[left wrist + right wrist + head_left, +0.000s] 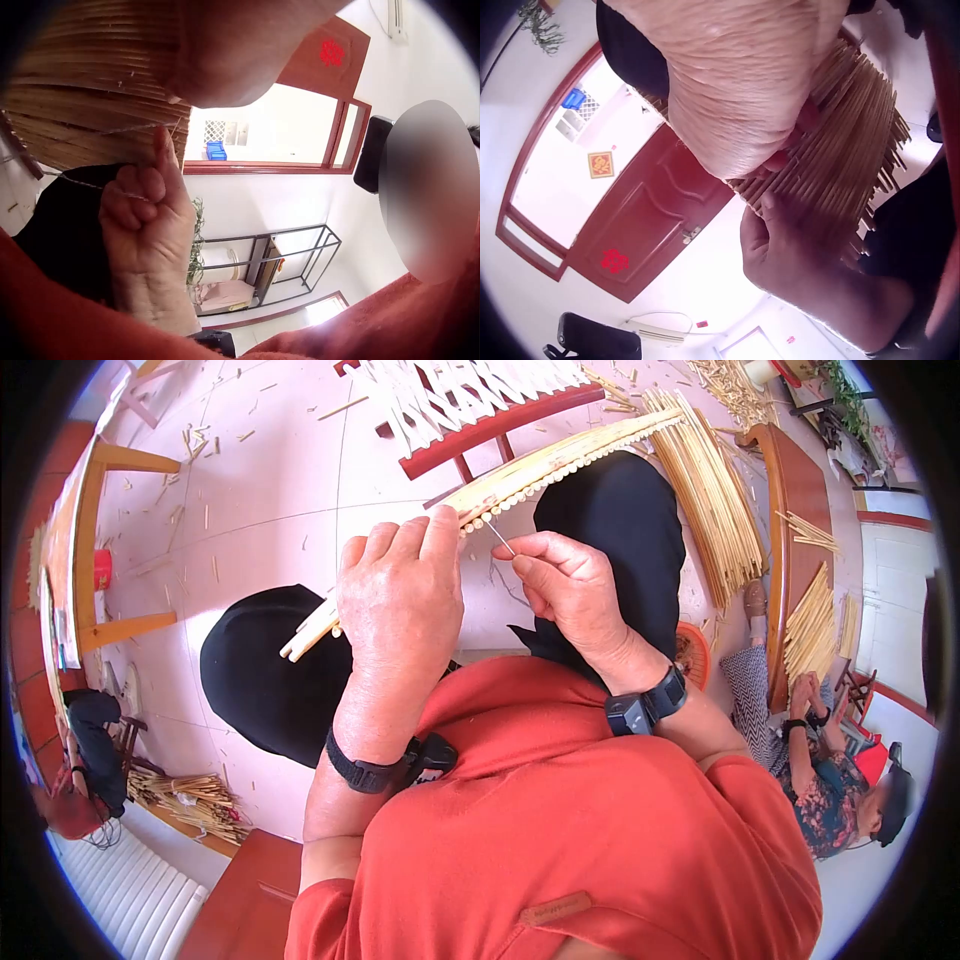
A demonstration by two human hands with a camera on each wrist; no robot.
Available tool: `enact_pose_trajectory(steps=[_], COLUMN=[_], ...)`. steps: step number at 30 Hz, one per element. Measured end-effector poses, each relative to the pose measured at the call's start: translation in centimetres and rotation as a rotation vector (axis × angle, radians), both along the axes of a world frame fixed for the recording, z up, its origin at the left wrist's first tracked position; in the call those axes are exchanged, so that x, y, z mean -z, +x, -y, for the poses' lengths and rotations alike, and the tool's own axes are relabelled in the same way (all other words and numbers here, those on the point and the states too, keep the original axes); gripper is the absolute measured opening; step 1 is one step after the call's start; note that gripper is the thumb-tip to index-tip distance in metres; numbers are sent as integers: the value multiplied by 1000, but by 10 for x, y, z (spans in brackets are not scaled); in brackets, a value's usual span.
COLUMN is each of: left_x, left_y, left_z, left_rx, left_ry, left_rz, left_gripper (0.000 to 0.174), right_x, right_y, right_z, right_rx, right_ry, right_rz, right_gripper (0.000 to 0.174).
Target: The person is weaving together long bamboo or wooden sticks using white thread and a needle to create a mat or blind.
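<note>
Left hand (400,580): gripped the stalk mat (570,451), which lay under its fingers.
Right hand (568,585): pinched a needle (502,540) at the mat's edge.

No wording can be read. Below the right hand (570,595), a brown patch (556,908) on the red shirt (600,820) carries lettering too small to tell. Left of the left hand (802,247), a red emblem (615,261) marks the door (656,214); above it, a square sign (601,164) shows an unclear figure.
</note>
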State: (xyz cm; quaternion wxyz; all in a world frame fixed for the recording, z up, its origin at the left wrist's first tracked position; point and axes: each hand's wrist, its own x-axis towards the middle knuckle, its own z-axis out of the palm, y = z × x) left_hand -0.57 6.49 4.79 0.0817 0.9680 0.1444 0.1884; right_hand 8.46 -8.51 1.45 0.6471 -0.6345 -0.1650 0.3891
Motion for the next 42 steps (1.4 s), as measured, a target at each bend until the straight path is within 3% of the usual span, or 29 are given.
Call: enact_pose_trajectory(steps=[9, 11, 16, 31, 34, 35, 38, 42], left_x=[1, -4, -1, -9, -35, -50, -104, -184], left_y=[8, 7, 8, -2, -18, -25, -54, -96], left_z=[-4, -3, -7, -9, -14, -13, -3, 5], left_rx=[18, -15, -15, 32, 37, 44, 63, 16], left_ry=[23, 17, 32, 38, 39, 36, 0, 79], left_rz=[100, 24, 52, 68, 71, 88, 105, 170], left_gripper=[16, 24, 23, 22, 21, 21, 20, 20], right_x=[1, 1, 0, -24, -50, -58, -83, -142], right_y=[-2, -2, -2, 11, 13, 10, -3, -26], right_z=[-8, -13, -20, -33, -21, -18, -12, -20], right_rx=[66, 77, 108, 66, -229, -242, -265, -361], right_ry=[54, 69, 110, 1, -41, -27, 239, 579], right_rz=[-56, -42, -46, -128, 22, 31, 548, 811], right_gripper=[16, 16, 16, 17, 21, 21, 20, 25])
